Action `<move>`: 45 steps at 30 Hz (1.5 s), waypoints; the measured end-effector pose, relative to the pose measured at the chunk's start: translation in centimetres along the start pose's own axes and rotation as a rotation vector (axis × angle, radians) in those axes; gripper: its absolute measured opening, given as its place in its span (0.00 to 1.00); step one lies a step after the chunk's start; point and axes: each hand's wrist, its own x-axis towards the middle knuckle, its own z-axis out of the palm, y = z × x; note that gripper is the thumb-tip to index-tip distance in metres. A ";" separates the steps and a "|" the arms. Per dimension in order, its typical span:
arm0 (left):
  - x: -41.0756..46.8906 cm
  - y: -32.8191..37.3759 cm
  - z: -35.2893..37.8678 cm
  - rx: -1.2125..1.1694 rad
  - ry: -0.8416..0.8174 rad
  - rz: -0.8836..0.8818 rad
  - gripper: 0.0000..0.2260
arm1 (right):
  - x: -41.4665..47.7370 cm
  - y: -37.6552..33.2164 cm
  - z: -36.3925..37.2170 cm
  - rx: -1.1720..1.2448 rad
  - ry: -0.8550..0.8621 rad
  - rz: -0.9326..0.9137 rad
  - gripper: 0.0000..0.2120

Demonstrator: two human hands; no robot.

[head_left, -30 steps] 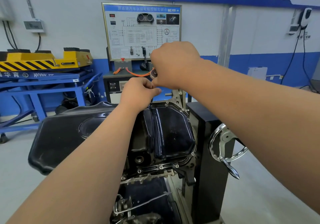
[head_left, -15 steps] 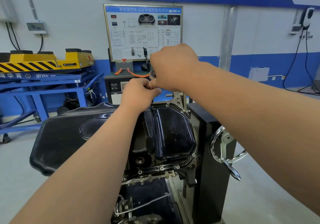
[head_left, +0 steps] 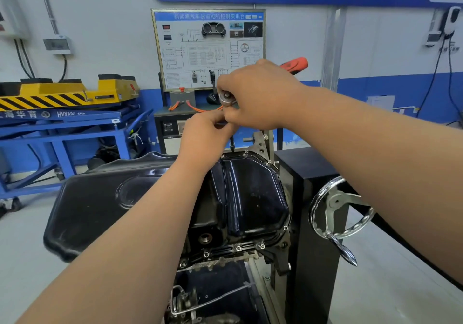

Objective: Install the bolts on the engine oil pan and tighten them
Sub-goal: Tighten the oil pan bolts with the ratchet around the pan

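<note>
— Left side first. What has the left hand got?

— My left hand (head_left: 205, 135) is up over the far edge of the oil pan (head_left: 253, 198). Its fingers (head_left: 220, 123) are curled, pinching the top of the thin shaft (head_left: 232, 144) that hangs from the wrench head (head_left: 226, 97).

— Which way does that shaft run?

— Nearly straight up and down. Its tip is at the pan's far rim, just left of two bolts (head_left: 246, 152) sitting there. I cannot tell whether the tip is seated on a bolt, because it is small and partly hidden by my hand.

— And the right?

— My right hand (head_left: 260, 95) touches the left one from above and is clenched round the wrench head. The red handle (head_left: 295, 63) sticks out to the right past my knuckles.

— So what does the next move turn on?

— I judge it to be a turn about that upright shaft. The left hand steadies it low down and the right swings the handle, so the right does the work. The rim nearest me shows a row of bolts in place.
</note>
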 end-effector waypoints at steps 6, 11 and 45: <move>0.9 -0.7 0.9 0.270 -0.235 -0.070 0.08 | -1.2 0.5 0.5 -0.061 0.025 0.120 0.07; 1.6 -0.2 1.8 0.474 -0.356 -0.049 0.09 | -1.9 1.4 1.1 -0.023 0.045 0.225 0.06; 1.2 0.9 3.6 0.622 -0.301 0.282 0.16 | -3.4 0.6 -1.1 0.040 -0.406 0.488 0.21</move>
